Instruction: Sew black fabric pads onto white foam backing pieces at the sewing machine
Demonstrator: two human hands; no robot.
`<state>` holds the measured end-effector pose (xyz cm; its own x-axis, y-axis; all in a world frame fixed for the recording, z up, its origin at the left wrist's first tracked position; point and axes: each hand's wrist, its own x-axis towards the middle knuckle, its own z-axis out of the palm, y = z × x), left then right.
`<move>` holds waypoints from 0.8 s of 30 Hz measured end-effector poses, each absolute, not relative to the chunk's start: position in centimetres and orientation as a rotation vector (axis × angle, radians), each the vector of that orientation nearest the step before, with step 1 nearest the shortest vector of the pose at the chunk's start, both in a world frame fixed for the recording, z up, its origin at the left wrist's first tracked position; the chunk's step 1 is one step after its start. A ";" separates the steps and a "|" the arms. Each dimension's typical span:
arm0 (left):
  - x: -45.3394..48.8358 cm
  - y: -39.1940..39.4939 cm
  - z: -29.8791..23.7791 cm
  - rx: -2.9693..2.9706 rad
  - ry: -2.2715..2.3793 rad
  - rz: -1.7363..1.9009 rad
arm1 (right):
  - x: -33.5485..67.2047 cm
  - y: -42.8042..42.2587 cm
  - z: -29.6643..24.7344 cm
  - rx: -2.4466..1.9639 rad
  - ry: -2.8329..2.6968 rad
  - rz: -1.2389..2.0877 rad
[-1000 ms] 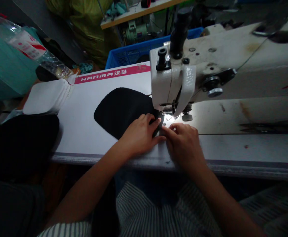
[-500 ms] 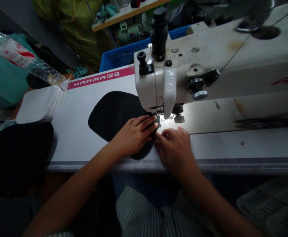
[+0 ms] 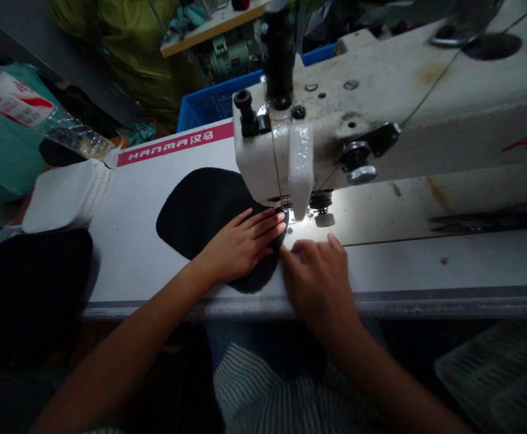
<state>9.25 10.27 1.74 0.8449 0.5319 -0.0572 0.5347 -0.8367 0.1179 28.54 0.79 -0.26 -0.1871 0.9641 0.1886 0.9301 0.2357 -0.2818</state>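
A black fabric piece (image 3: pixel 204 211) with a rounded outline lies flat on the white sewing table (image 3: pixel 127 253), its right end running under the presser foot (image 3: pixel 293 208) of a cream industrial sewing machine head (image 3: pixel 272 157). My left hand (image 3: pixel 240 244) rests flat on the fabric, fingertips close to the foot. My right hand (image 3: pixel 315 280) sits on the table just right of the fabric, its index finger at the fabric's edge. The needle area is partly hidden by the machine.
A white padded piece (image 3: pixel 67 196) and a dark fabric pile (image 3: pixel 28 295) lie at the table's left end. A plastic bottle (image 3: pixel 23 105) and a blue crate (image 3: pixel 209 102) stand behind it. A white plastic crate (image 3: pixel 498 380) sits low at right.
The black fabric has swung round, its lower lobe now showing below my left hand. My left fingers have flattened out, and my right hand has loosened. The head view has drifted.
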 end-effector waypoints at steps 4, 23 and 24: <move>9.9 10.3 1.3 2.905 0.933 0.085 | 28.9 1.8 0.0 -1.807 -2.175 0.161; 9.9 9.0 1.7 2.837 0.892 0.063 | 29.9 1.0 -0.3 -1.740 -2.199 0.167; 9.9 9.0 1.7 2.839 0.900 0.060 | 29.9 0.9 -0.3 -1.745 -2.209 0.161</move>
